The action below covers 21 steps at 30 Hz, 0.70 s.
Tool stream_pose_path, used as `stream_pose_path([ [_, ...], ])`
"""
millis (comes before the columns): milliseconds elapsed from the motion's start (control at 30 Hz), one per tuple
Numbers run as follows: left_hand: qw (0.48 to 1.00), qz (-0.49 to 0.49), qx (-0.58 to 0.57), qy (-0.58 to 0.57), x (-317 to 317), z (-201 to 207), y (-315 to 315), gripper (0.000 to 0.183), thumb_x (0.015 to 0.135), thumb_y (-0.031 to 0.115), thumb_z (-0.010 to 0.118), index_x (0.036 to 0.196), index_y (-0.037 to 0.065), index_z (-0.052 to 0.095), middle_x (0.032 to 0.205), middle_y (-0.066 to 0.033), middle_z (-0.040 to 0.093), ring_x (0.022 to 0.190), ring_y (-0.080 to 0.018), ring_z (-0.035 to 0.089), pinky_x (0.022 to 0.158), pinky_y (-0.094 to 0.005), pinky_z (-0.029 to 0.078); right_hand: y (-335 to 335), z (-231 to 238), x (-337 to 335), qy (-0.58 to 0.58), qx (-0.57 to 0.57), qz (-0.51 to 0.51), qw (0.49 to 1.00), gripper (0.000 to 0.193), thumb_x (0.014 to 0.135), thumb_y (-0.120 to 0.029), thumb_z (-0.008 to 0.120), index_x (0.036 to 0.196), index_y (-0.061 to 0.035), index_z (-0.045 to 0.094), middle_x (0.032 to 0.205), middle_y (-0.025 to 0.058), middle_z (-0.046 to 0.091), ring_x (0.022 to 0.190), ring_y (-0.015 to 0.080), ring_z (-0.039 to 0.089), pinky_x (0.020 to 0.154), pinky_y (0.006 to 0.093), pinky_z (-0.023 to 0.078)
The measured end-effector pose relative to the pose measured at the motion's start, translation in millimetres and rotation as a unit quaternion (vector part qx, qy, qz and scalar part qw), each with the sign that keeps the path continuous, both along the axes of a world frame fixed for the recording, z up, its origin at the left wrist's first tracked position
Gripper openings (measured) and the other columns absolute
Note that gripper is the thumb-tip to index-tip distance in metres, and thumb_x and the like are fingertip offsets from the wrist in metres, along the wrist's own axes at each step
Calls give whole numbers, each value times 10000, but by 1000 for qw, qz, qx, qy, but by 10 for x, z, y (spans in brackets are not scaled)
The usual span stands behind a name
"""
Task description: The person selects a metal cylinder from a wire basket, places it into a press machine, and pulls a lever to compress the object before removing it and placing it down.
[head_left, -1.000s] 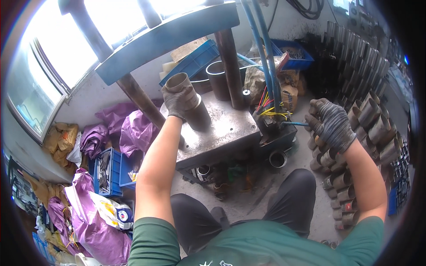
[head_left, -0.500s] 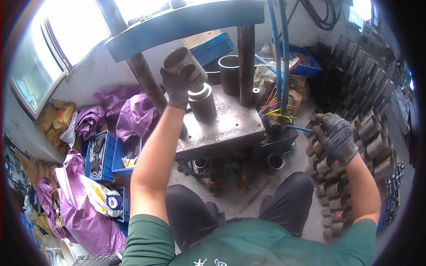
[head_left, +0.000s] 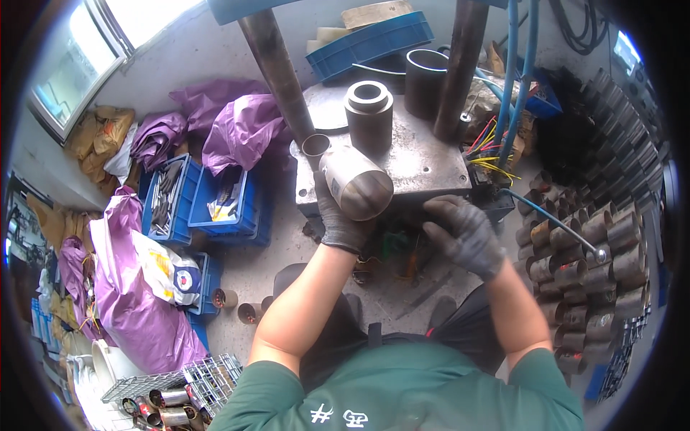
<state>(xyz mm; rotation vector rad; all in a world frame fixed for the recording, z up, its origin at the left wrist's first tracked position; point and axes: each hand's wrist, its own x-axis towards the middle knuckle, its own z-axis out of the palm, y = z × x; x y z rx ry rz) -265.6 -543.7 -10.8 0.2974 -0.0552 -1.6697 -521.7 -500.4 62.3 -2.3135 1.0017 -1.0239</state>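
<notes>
My left hand [head_left: 338,223], in a dark work glove, is closed round a short metal tube [head_left: 361,188]. The tube is held tilted over the front edge of a steel press table [head_left: 424,164]. Gloved too, my right hand [head_left: 466,237] hovers just right of the tube, apart from it, its thumb and fingers spread and holding nothing. Behind the tube, a stepped cylindrical die [head_left: 369,122] stands upright on the table. To the right, a thin blue lever [head_left: 557,221] with a round knob slants downward, with no hand on it.
Two steel columns [head_left: 277,72] flank the die, and a wide dark cylinder [head_left: 425,82] stands behind. Stacked metal tubes [head_left: 575,273] fill the right side. Blue crates [head_left: 223,205] and purple sacks [head_left: 241,133] lie left. A wire basket [head_left: 212,381] is at lower left.
My left hand has brought the tube from above the die down toward me, in front of the table. My right hand has let go of the lever and moved left toward the tube.
</notes>
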Motion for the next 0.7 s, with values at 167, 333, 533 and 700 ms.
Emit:
stream_pose_path([
  [167,1000,-8,-2,28,22,-100,92,1040,773,845,676,1486,127,437,1387,-142,531,1295,-291,527,1139,-434,468,-86,-701,261,-118,198,52,972,343,959,-137,752,1262,8,683,1077,161,741,1000,247,722,915,345,570],
  [333,993,-9,21,113,-8,-162,80,985,828,770,695,1495,104,410,1337,-151,567,1269,-307,568,1100,-468,517,-88,-679,256,-259,345,30,902,309,1013,-133,710,1289,1,672,1098,77,755,1013,120,676,928,297,550],
  [533,998,12,-46,-29,-76,-20,49,945,845,700,729,1481,75,418,1317,-164,597,1202,-317,650,1063,-497,569,-166,-688,244,-356,372,19,857,246,1038,-155,686,1243,-20,690,1056,78,761,998,123,675,923,281,543],
  [700,969,-5,-103,-225,-196,333,252,721,899,457,770,1436,72,483,1271,-133,628,1121,-246,658,1003,-416,574,-255,-751,188,-406,323,-6,855,234,1063,-200,646,1196,-14,697,868,47,702,824,119,644,793,260,521],
])
